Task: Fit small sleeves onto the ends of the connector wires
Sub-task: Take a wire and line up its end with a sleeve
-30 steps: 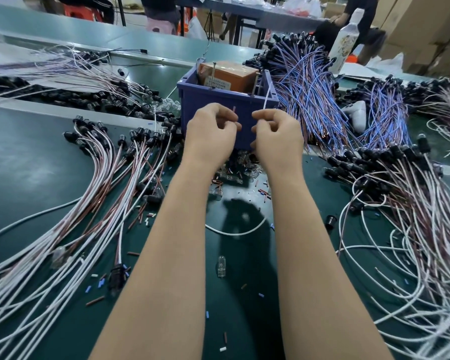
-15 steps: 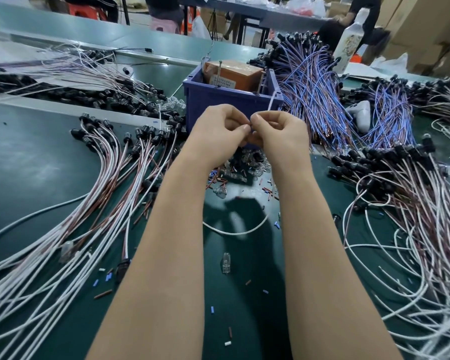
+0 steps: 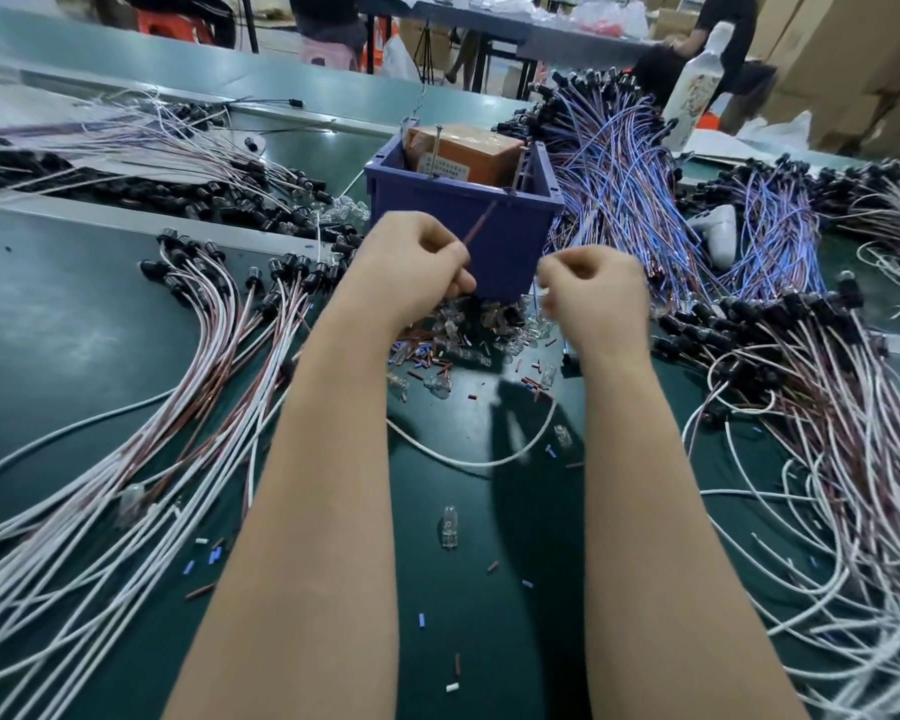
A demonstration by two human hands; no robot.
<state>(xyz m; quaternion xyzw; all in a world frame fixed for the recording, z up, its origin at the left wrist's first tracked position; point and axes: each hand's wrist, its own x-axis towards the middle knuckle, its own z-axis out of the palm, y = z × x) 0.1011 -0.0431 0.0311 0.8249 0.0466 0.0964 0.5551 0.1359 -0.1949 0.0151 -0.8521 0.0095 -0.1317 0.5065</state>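
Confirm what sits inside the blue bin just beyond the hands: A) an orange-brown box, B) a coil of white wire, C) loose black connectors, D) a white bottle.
A: an orange-brown box with a pale label shows above the rim of the blue bin.

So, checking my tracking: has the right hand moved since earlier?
Yes. The right hand moved right, off the front of the bin, past its right corner.
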